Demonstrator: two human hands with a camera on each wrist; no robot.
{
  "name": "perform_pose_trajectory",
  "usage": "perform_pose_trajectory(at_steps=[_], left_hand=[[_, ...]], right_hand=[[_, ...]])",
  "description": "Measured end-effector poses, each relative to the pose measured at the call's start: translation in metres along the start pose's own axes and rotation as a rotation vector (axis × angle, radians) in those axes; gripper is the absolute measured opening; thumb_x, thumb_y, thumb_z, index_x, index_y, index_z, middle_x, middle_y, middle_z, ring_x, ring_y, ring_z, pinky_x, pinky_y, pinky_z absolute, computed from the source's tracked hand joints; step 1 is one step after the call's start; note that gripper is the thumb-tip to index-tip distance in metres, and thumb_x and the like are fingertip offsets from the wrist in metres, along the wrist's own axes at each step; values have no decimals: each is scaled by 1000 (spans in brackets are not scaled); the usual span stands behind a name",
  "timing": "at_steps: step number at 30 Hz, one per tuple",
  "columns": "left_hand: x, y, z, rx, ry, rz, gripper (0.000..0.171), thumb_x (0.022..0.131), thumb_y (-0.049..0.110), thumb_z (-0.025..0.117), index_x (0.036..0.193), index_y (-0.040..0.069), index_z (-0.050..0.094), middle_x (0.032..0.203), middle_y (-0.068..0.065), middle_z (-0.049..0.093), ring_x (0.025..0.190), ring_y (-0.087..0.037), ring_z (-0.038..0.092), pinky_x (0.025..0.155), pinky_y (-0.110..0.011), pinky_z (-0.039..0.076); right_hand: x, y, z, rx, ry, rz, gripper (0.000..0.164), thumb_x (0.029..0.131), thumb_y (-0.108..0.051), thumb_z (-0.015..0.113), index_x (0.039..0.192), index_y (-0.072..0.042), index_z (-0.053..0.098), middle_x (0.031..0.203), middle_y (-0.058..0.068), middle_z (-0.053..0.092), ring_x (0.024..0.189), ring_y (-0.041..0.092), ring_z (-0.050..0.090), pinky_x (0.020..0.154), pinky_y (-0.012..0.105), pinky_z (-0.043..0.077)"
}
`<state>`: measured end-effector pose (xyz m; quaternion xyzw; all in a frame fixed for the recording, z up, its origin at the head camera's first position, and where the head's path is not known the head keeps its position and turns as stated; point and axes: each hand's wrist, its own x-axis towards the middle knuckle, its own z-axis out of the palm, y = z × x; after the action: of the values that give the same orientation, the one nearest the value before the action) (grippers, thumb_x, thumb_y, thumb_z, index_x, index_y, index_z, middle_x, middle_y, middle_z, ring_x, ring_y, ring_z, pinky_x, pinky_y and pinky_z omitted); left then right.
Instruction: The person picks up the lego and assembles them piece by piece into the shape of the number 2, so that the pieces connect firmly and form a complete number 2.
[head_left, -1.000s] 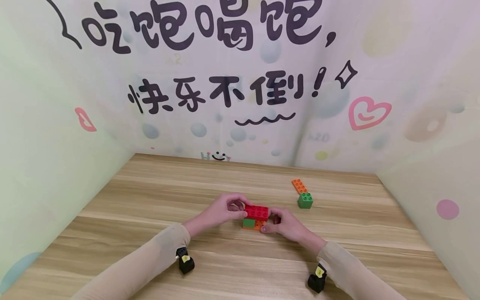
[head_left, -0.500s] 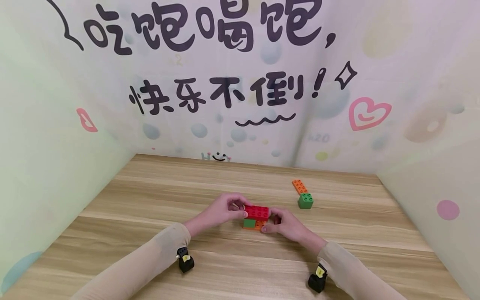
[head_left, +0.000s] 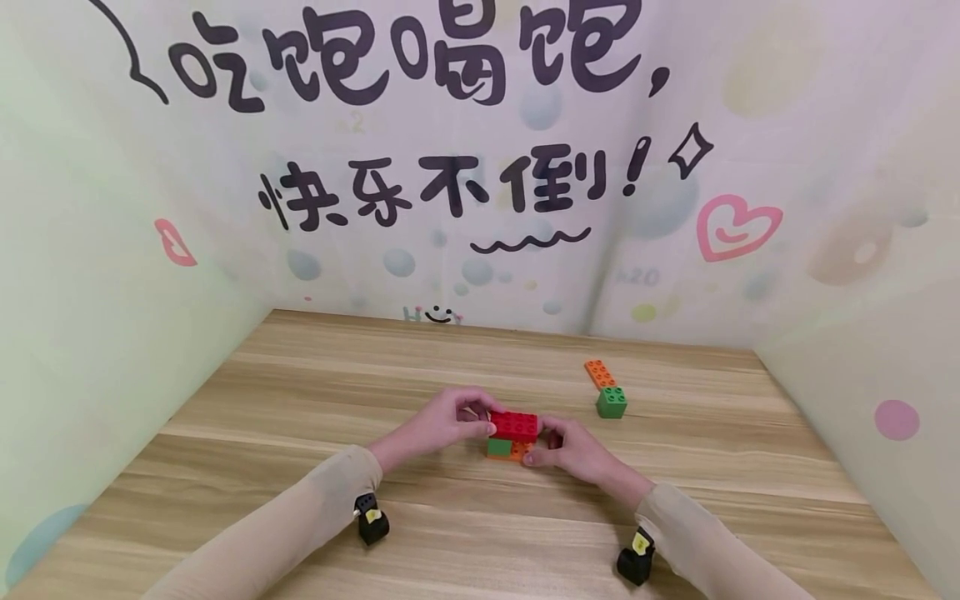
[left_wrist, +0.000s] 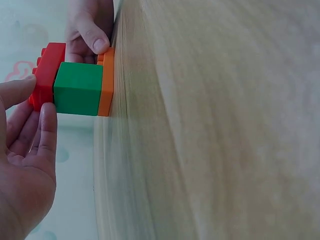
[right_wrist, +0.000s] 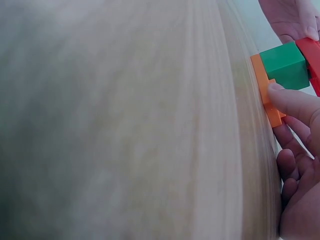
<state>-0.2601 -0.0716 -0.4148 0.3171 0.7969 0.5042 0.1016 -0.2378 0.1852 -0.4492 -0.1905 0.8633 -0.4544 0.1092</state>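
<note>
A small stack stands on the table: an orange flat brick [left_wrist: 106, 85] at the bottom, a green brick [left_wrist: 78, 89] over its left part, and a red brick [head_left: 515, 425] on top. The red brick overhangs the open studs on the right. My left hand [head_left: 447, 423] pinches the red brick at its left end, thumb on the studded side and fingers underneath. My right hand [head_left: 573, 447] holds the right end of the orange brick between thumb and fingers, as the right wrist view shows. Whether the red brick is fully pressed onto the green one cannot be told.
Behind and to the right, another green brick [head_left: 611, 402] stands beside a second orange flat brick [head_left: 599, 372]. The wooden table [head_left: 345, 358] runs back to a printed cloth wall [head_left: 420, 267]. Wrist cameras [head_left: 371, 521] are strapped at both sleeves.
</note>
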Motion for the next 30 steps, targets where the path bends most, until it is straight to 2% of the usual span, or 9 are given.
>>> perform_pose_trajectory(at_steps=[7,12,23,30], left_hand=[[2,-1,4,-35,26,-3,23,87,7,72,110,4,70,102,-13,71,85,-10,61,76,-21,55],[5,-1,6,-35,59,-40,21,86,8,74,107,7,72,94,-10,69,80,-9,61,71,-20,54],[5,-1,7,-40,69,-57,20,87,7,74,106,8,72,101,-10,70,83,-11,61,72,-19,54],[3,1,9,-50,75,-36,19,87,6,74,106,7,72,101,-11,70,82,-10,60,72,-19,54]], right_hand=[[1,1,0,6,-4,2,29,83,-24,79,109,-16,69,76,0,48,71,13,43,60,22,32],[1,2,-1,1,-5,15,30,83,-25,79,110,-16,69,77,-1,49,72,14,44,61,21,32],[2,4,1,5,3,17,31,84,-20,78,112,-15,68,76,0,46,71,15,41,60,22,31],[2,2,1,-4,5,16,30,83,-21,79,111,-15,69,78,-1,49,71,14,42,61,22,32]])
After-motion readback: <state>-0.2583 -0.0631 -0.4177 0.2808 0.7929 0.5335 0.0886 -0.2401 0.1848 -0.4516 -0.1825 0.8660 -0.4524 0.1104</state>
